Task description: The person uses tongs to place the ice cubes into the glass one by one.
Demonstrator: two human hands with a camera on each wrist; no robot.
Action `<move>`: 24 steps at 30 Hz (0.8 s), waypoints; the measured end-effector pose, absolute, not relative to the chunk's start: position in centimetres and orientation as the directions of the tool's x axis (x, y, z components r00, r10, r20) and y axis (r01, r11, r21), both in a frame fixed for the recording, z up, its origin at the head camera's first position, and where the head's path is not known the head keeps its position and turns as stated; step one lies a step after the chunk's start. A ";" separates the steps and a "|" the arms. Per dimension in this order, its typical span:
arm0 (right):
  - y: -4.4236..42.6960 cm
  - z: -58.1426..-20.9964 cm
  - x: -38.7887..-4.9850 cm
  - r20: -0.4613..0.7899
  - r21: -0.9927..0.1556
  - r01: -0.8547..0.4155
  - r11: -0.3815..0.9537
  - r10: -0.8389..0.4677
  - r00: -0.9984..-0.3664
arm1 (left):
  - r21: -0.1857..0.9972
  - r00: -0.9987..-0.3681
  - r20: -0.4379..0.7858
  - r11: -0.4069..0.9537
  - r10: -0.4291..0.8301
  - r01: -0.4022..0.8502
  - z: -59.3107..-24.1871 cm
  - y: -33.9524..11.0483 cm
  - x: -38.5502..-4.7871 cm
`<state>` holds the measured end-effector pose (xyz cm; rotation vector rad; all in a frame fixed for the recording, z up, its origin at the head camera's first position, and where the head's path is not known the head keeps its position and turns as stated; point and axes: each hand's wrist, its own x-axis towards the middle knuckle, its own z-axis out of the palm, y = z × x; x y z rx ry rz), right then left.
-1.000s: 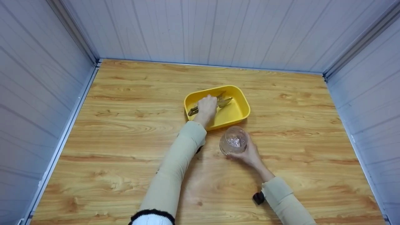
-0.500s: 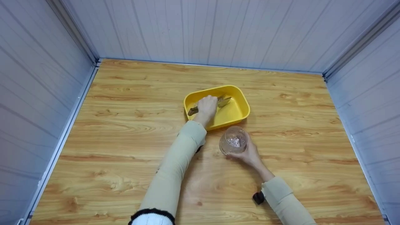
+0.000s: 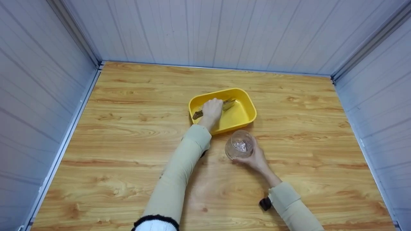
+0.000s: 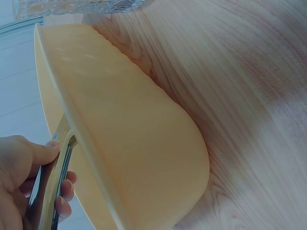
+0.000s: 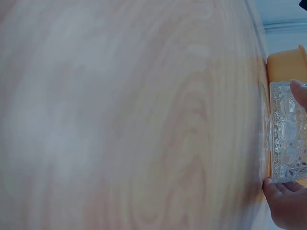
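Note:
My left hand reaches into a yellow plastic tub and grips a pair of gold-coloured metal tongs. Their joined end points left and the tips lie close together toward the tub's far right side. In the left wrist view the thumb and fingers squeeze the tongs from both sides, over the tub's rim. My right hand holds a clear patterned glass that stands upright on the table in front of the tub. The glass's cut pattern shows sideways in the right wrist view.
The wood-grain tabletop spreads around the tub and glass. Pale panel walls enclose it at the back, left and right. A black wrist device sits by the right cuff.
The tips of the tongs have drawn together as my left hand squeezes; they stood apart a second ago. My right hand and the glass stay nearly still.

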<state>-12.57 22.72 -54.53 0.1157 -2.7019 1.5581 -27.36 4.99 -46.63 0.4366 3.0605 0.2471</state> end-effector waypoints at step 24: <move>21.2 -50.8 -11.5 0.056 -0.875 -0.074 0.479 -0.052 -0.997 | 0.155 -0.950 0.005 0.939 0.311 0.308 -46.3 4.3 -27.3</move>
